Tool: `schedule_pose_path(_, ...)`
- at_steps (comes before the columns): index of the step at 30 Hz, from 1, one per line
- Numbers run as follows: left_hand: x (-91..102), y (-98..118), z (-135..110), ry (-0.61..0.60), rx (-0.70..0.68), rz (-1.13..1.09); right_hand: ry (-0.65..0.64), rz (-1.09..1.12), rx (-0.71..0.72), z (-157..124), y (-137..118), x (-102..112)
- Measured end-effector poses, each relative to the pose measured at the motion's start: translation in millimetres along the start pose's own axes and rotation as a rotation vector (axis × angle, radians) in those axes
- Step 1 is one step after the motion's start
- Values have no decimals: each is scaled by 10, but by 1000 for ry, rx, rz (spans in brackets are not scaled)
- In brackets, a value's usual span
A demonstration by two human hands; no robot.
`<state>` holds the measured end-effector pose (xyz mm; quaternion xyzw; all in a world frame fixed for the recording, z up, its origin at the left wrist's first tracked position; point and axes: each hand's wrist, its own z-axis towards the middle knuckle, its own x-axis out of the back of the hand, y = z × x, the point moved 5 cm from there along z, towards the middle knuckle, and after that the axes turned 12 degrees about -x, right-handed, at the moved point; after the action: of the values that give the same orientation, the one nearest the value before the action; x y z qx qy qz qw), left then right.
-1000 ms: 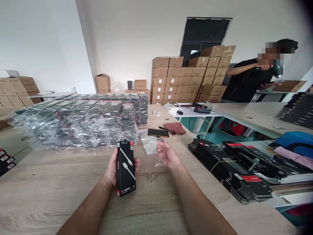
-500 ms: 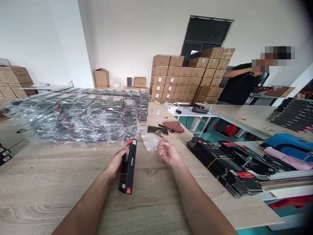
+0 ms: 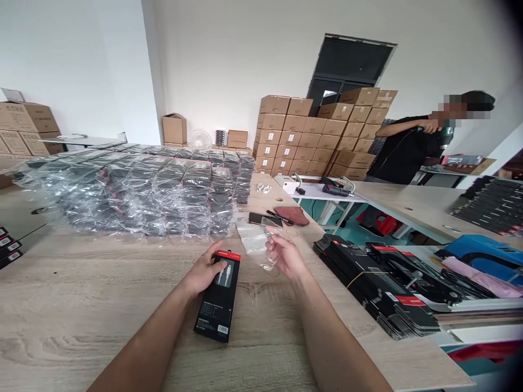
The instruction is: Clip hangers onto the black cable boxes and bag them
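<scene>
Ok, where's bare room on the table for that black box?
Bare light wood lies left of the left hand, below the plastic-wrapped black boxes. Crowded: beyond the right hand, by the clear plastic bag and stacked black card sleeves.

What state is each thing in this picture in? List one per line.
left hand, gripping the black cable box
black cable box, held tilted, front up
right hand, fingers curled, against the clear plastic bag
clear plastic bag, crumpled, overlapping the smartphone
smartphone, lying flat, screen dark
shrink-wrapped stacks, piled and wrapped
cardboard cartons, stacked, closed
co-worker, standing, one arm raised
</scene>
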<state>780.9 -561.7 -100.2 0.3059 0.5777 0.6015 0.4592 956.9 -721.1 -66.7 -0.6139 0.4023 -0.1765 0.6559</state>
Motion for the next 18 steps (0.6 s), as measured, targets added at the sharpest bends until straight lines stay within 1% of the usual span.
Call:
schedule_pose_path(2, -15, -8, 11, -50, -20, 22, 83, -367, 207, -92, -211, -83)
schedule_pose_path(3, -21, -11, 17, -64, -24, 20, 89, -564, 329, -158, -324, -174)
schedule_pose_path(4, -29, -15, 22, -76, -17, -1, 63, -756, 449, -231, -421, -291)
schedule_pose_path(6, -51, -35, 24, -100, 48, -100, -63, -1099, 645, -377, -538, -548)
schedule_pose_path(7, -68, -48, 18, -121, 105, -166, -134, -1250, 714, -439, -560, -661)
schedule_pose_path(9, -106, -53, -2, -177, 208, -283, -248, -1523, 797, -522, -556, -819)
schedule_pose_path(10, -122, -40, -12, -205, 234, -321, -286, -1638, 832, -544, -543, -867)
schedule_pose_path(12, -144, 4, -28, -241, 245, -362, -334, -1815, 916, -563, -514, -914)
schedule_pose_path(14, -166, 51, -49, -258, 240, -375, -360, -1917, 1015, -559, -488, -923)
schedule_pose_path(16, -198, 99, -74, -285, 211, -362, -356, -1962, 1092, -536, -476, -914)
schedule_pose_path(18, -232, 145, -96, -335, 147, -313, -322, -1971, 1128, -498, -481, -900)
